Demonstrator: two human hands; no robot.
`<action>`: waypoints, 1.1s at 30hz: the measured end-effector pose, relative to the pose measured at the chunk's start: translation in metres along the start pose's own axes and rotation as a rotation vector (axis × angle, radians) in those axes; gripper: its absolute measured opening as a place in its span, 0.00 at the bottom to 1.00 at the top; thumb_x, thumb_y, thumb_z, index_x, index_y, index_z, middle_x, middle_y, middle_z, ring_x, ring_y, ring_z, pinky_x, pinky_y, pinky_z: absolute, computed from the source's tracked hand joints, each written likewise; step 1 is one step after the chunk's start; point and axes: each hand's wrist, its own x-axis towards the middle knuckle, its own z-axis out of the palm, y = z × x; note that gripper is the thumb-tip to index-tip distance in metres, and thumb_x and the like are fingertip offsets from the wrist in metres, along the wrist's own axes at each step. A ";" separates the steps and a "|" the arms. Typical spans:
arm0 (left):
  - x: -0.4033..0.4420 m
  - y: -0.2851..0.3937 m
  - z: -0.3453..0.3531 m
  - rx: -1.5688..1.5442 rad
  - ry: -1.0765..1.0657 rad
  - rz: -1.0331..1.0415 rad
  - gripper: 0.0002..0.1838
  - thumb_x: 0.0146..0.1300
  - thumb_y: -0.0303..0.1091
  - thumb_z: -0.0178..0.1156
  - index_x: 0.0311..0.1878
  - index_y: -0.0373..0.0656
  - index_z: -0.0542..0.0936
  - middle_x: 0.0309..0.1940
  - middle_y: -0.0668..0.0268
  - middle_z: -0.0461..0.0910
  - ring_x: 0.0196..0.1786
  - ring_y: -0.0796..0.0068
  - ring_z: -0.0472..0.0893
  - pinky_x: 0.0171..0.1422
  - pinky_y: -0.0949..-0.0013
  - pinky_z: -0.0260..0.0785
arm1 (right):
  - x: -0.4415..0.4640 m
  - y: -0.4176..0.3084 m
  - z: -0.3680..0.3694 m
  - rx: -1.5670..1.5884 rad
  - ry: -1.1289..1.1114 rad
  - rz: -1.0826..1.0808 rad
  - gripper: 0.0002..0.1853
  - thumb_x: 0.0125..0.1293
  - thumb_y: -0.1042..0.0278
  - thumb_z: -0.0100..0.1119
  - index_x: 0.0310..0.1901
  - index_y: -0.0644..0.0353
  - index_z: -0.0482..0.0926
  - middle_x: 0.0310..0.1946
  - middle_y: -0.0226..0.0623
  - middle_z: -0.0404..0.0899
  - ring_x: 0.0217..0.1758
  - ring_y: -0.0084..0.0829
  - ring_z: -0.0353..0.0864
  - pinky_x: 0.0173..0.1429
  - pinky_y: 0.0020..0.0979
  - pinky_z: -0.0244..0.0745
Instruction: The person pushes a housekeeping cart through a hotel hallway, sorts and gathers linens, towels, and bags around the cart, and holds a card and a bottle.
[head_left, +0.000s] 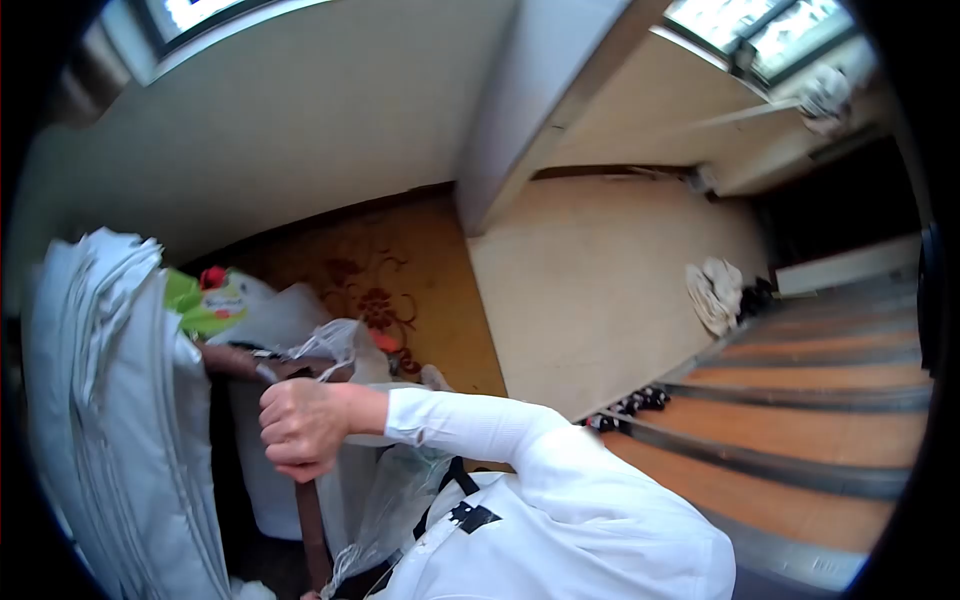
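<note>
My right hand [303, 428], at the end of a white sleeve, is closed in a fist around a brown bar [313, 535]. The bar runs down from the fist to the bottom of the view. To the left stands a thick stack of folded white cloth [120, 420], with its layers on edge. Clear plastic bags [345, 345] lie just beyond the fist, and a white bag or sack [270, 480] sits below it. At the bottom edge, a skin-coloured sliver may be my left hand; its fingers are hidden.
A green package [208, 302] lies beyond the cloth stack. A pillar [520, 110] rises from the floor ahead. On the right are orange-topped steps or slats [780, 430] with dark edges, dark small items [640, 403] along them, and a bundle of pale cloth [715, 295].
</note>
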 end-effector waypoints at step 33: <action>0.085 0.095 -0.025 0.543 0.109 -1.528 0.26 0.65 0.44 0.55 0.12 0.42 0.67 0.10 0.72 0.64 0.18 0.84 0.62 0.26 0.74 0.51 | 0.017 0.095 -0.020 0.492 -0.267 -0.071 0.09 0.54 0.67 0.49 0.19 0.55 0.66 0.15 0.29 0.62 0.21 0.26 0.66 0.29 0.28 0.58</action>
